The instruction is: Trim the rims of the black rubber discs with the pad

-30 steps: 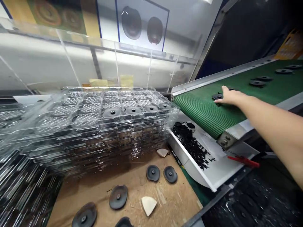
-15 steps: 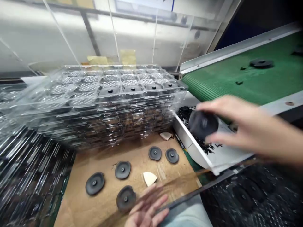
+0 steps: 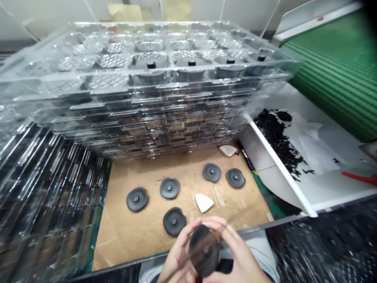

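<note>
Disc [image 3: 204, 251], earlier in the right hand [image 3: 240, 251] alone, is now grasped by the left hand [image 3: 178, 257] too, bottom centre: pick-up from the upper-right belt [image 3: 338, 70] looks done.

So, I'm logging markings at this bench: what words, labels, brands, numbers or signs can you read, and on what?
None can be read.
Yellow notes: no writing can be made out.
Held disc: blurred; any marking is unreadable.
Other discs: any marking is too small to read.
Trays: no legible text.
</note>
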Available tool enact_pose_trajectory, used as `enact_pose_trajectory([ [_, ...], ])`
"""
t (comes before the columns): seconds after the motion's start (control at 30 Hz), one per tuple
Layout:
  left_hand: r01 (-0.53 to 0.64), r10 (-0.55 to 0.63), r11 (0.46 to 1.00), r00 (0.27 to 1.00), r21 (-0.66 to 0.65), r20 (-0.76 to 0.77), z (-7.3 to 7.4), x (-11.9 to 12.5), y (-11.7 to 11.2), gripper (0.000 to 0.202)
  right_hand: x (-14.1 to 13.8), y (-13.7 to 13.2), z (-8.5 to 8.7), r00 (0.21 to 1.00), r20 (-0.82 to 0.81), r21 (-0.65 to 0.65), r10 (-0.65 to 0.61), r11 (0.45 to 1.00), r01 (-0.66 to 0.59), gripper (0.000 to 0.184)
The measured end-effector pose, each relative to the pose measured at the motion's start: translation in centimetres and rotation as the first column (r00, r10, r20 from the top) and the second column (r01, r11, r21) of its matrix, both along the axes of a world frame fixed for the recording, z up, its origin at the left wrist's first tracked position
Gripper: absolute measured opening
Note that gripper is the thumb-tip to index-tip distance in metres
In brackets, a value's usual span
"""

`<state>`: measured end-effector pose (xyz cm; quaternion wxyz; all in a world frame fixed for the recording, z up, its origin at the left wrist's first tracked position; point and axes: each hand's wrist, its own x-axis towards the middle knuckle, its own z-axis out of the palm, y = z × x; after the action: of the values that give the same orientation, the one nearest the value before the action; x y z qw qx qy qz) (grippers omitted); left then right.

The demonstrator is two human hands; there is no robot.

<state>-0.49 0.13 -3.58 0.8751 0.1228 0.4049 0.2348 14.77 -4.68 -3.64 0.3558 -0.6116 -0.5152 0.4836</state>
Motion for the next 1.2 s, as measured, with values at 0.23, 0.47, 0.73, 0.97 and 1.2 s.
enact_pose_trajectory([
  [0.23,-0.211,0.213,0.977,0.974,-0.031,0.074,0.7,-1.0,0.5,0.066,0.2,1.9,0.4,0.960,0.262,0.111,0.101,0.985,-0.134,0.079],
  [0.47,-0.406,0.407,0.913,0.908,-0.031,0.102,-0.1,-1.4,1.5,0.052,1.5,3.2,-4.9,0.811,0.560,0.178,-0.171,0.980,0.083,0.036],
  [0.73,-0.405,0.404,0.914,0.914,0.014,0.047,0.6,-1.3,1.4,0.050,0.5,4.7,-4.4,0.875,0.481,0.259,-0.048,0.962,-0.089,0.027],
  [0.97,-0.322,0.323,0.942,0.946,0.095,-0.002,2.0,0.4,1.6,0.053,-0.1,5.5,4.5,0.947,0.305,0.469,-0.097,0.881,-0.061,0.026],
  [1.2,-0.266,0.268,0.963,0.963,0.051,-0.038,2.8,0.9,0.7,0.061,-1.7,5.2,7.4,0.930,0.336,0.418,0.146,0.862,-0.286,0.024],
])
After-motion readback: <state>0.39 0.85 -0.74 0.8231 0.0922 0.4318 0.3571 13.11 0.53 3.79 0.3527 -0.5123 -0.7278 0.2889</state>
